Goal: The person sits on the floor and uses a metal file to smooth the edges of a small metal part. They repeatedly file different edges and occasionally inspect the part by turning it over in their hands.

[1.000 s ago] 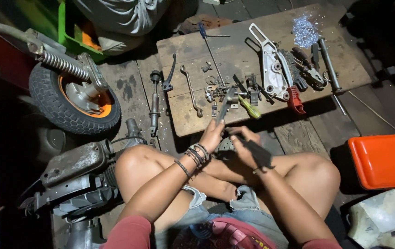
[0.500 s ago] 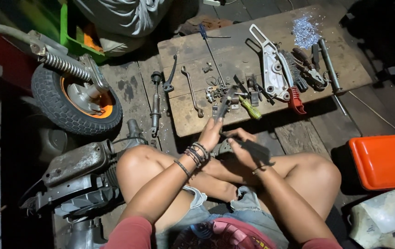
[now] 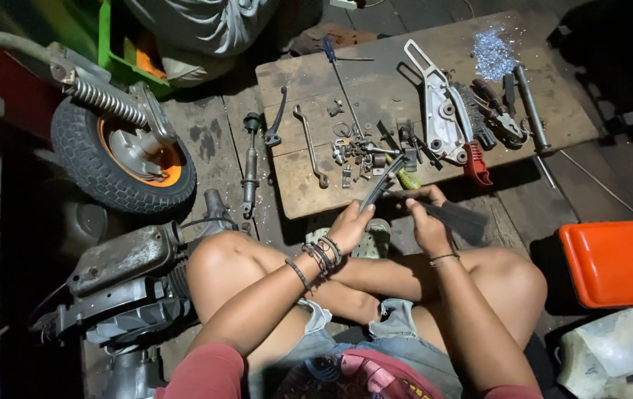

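Item: dark, thin strip of rubber-like material point(image 3: 435, 209), which we hold over our crossed legs. Our left hand point(image 3: 350, 225) has its grip closed on the strip's near end; our right hand point(image 3: 429, 222) has its grip closed further along it. Just beyond both grips: worn wooden board worktop point(image 3: 309, 185), scattered small metal parts point(image 3: 353, 155), long steel spanner point(image 3: 309, 144).

Left hand point(image 3: 350, 225), wrist ringed with bracelets, extends forward over the crossed legs, fingers curled closed. Right hand point(image 3: 427, 222) lies just beside it, apparently clenched, thumb uppermost. Both forearms converge from bent elbows.
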